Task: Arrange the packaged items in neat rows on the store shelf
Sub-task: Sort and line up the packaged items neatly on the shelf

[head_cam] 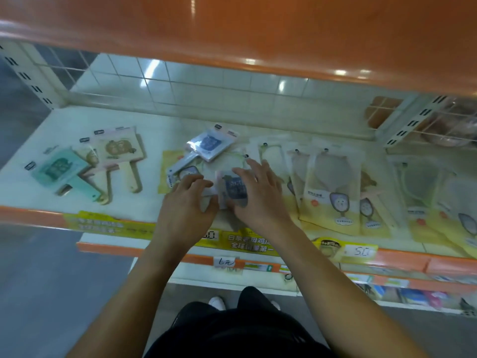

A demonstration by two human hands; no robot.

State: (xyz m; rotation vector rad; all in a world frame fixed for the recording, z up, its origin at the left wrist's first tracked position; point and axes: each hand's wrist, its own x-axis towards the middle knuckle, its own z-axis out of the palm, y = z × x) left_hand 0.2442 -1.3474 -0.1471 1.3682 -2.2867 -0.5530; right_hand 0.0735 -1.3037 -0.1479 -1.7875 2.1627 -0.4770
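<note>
At the shelf (pixel 134 117) front, two blue packaged mirrors, one (pixel 233 188) gripped between both hands, left hand (pixel 187 202) fingers curled, right hand (pixel 260 192) fingers spread over it, other (pixel 206 148) behind, three pastel ones (pixel 85 164) left.

Orange upper shelf (pixel 258 29) overhangs the top edge, white wire grid (pixel 180 83) behind at the back. Yellow promo strips (pixel 108 224) and a "50" price tag (pixel 361 251) run along the front edge, handwritten "6元" label (pixel 226 262) on the lower rail. Grey floor (pixel 51 293) bottom left, white shoe (pixel 216 302) beside black trousers (pixel 232 329).
</note>
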